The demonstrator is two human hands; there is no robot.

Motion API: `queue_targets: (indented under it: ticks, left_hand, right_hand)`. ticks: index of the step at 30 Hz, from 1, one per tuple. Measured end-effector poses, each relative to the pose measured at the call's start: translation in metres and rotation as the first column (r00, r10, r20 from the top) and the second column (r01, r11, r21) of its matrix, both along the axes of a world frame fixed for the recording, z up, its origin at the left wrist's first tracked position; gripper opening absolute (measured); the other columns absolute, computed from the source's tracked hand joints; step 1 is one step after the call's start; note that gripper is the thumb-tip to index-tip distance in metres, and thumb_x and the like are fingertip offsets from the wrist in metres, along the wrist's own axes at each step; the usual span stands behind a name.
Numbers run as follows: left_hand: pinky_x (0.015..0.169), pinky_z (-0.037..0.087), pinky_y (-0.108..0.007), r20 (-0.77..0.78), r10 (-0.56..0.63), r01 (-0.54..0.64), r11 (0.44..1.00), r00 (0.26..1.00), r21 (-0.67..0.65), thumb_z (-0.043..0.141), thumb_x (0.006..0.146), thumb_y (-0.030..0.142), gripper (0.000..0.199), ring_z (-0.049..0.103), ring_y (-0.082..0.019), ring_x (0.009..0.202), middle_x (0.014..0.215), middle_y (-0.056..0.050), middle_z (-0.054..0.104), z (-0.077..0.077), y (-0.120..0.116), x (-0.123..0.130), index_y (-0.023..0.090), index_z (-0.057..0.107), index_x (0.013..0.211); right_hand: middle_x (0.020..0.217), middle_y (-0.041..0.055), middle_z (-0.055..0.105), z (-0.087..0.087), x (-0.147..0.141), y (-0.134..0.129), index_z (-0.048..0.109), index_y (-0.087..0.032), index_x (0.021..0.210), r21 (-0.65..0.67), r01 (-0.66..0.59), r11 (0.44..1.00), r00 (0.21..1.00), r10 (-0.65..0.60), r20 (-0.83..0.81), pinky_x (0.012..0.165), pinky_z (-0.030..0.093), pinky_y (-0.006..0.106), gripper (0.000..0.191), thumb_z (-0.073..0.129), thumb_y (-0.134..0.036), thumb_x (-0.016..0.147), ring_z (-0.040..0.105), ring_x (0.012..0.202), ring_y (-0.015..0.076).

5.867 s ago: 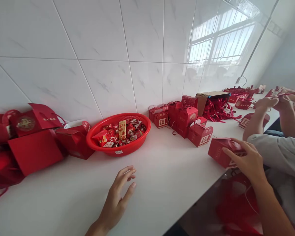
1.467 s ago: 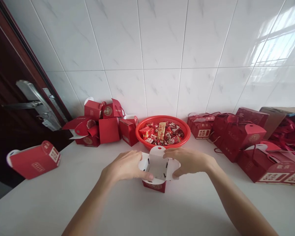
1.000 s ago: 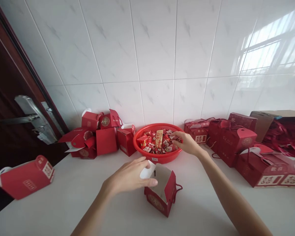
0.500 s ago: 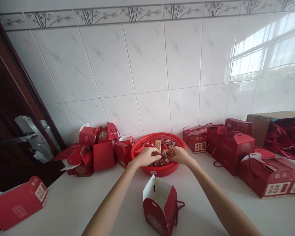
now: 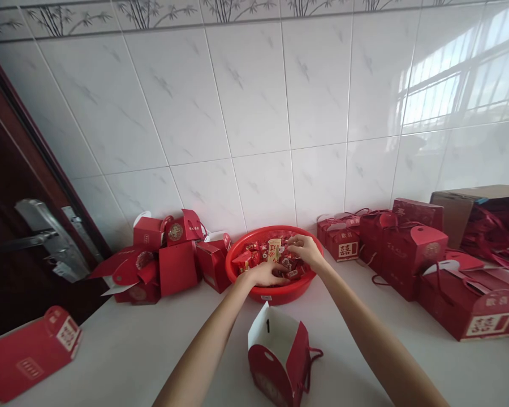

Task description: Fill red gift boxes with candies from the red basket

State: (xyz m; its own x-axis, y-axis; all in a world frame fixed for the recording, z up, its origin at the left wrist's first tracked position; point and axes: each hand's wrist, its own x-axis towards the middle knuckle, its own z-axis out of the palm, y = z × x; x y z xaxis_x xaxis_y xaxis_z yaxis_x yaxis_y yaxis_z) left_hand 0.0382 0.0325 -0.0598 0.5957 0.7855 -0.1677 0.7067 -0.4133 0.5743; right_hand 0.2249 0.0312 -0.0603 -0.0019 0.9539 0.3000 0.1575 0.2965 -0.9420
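Observation:
A red plastic basket (image 5: 275,295) against the wall holds several wrapped candies (image 5: 294,271) and a gold-coloured packet (image 5: 274,249). My left hand (image 5: 266,274) reaches into its front part, fingers stretched apart over the candies. Farther back on the right, my right hand (image 5: 305,250) is closed, its fingertips pinched together above the candies; whatever they hold is too small to make out. Between my forearms stands a red gift box (image 5: 275,362), its top flaps raised and its white inside showing a black mark. A red cord handle hangs on its right side.
Several red boxes (image 5: 178,268) are piled left of the basket, and one lies at the table's left edge (image 5: 29,356). Closed red boxes (image 5: 411,254) line the right side. Behind them sits a cardboard carton (image 5: 449,212) of red material. A door handle (image 5: 38,240) is at left.
My left hand has shifted right and slightly down, its fingers lower among the candies. My right hand has lifted toward the back of the basket. The view has tilted down slightly.

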Motion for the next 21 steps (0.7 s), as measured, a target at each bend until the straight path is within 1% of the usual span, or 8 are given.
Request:
queue_targets:
  ticks: [2,4,6,9,11,14,17,21]
  left_hand:
    - [0.097,0.047,-0.037,-0.028,-0.026,0.026,1.0,0.999,0.001,0.071,0.077,0.033,0.035,0.066,-0.03,0.11,0.119,-0.009,0.073,-0.001,0.002,0.001,0.021,0.075,0.11]
    - [0.088,0.05,-0.034,-0.029,-0.047,0.047,0.999,0.998,-0.006,0.069,0.077,0.029,0.026,0.069,-0.028,0.099,0.107,-0.008,0.077,-0.002,0.003,0.001,0.02,0.078,0.1]
    - [0.08,0.051,-0.031,-0.005,-0.056,0.056,0.998,0.998,-0.003,0.069,0.076,0.026,0.021,0.07,-0.025,0.089,0.098,-0.006,0.078,-0.003,0.004,0.002,0.019,0.079,0.094]
    - [0.077,0.05,-0.027,0.072,-0.052,0.05,0.998,0.996,0.025,0.07,0.076,0.027,0.02,0.069,-0.022,0.087,0.093,-0.004,0.078,-0.003,0.004,0.002,0.019,0.079,0.092]
    - [0.078,0.049,-0.028,0.157,-0.029,0.019,0.998,0.987,0.064,0.068,0.078,0.031,0.021,0.068,-0.022,0.088,0.094,-0.005,0.077,-0.003,0.002,0.002,0.018,0.078,0.092]
    - [0.074,0.049,-0.029,0.343,0.053,-0.117,0.979,0.938,0.169,0.063,0.083,0.039,0.026,0.066,-0.023,0.083,0.087,-0.005,0.076,-0.002,-0.001,0.002,0.017,0.076,0.088]
    - [0.067,0.047,-0.028,0.466,0.082,-0.225,0.939,0.881,0.26,0.06,0.085,0.046,0.034,0.063,-0.021,0.074,0.074,-0.003,0.071,-0.001,-0.002,0.0,0.016,0.074,0.08]
    - [0.067,0.047,-0.027,0.537,0.059,-0.272,0.905,0.841,0.327,0.057,0.088,0.045,0.034,0.062,-0.019,0.073,0.074,-0.002,0.071,0.0,-0.003,-0.001,0.016,0.072,0.079]
  right_hand:
    - [0.067,0.0012,0.065,-0.002,-0.002,0.005,0.065,-0.016,0.077,-0.002,0.004,1.0,1.0,-0.004,-0.026,0.059,0.048,0.025,0.011,0.062,-0.02,0.068,0.06,0.063,0.0146]
    - [0.068,0.0019,0.066,-0.005,-0.003,0.009,0.066,-0.016,0.076,-0.008,0.004,1.0,0.999,-0.004,-0.047,0.059,0.048,0.025,0.011,0.063,-0.019,0.067,0.061,0.064,0.0148]
    - [0.067,0.0019,0.067,-0.008,-0.003,0.012,0.067,-0.017,0.075,-0.018,0.008,1.0,0.998,-0.009,-0.057,0.057,0.047,0.025,0.01,0.064,-0.018,0.065,0.061,0.063,0.0153]
    - [0.067,0.0021,0.068,-0.011,-0.003,0.012,0.068,-0.018,0.073,-0.025,0.023,0.999,0.998,-0.024,-0.066,0.056,0.046,0.025,0.008,0.067,-0.021,0.066,0.062,0.065,0.0167]
    - [0.071,0.0032,0.07,-0.009,-0.002,0.01,0.068,-0.018,0.073,-0.018,0.031,0.999,0.996,-0.032,-0.078,0.059,0.048,0.025,0.011,0.069,-0.029,0.069,0.064,0.07,0.018]
    - [0.077,0.0051,0.072,-0.002,-0.001,0.003,0.069,-0.018,0.076,-0.016,0.023,1.0,0.994,-0.025,-0.104,0.061,0.049,0.026,0.028,0.067,-0.046,0.077,0.064,0.073,0.0179]
    - [0.083,0.0049,0.073,0.005,0.0,-0.005,0.071,-0.018,0.083,-0.049,-0.091,0.995,0.975,0.079,-0.209,0.064,0.051,0.027,0.036,0.074,-0.052,0.073,0.066,0.075,0.0175]
    - [0.084,0.0045,0.074,0.009,0.0,-0.008,0.072,-0.018,0.084,-0.073,-0.34,0.938,0.896,0.299,-0.328,0.073,0.054,0.03,0.039,0.087,-0.042,0.058,0.069,0.079,0.0195]
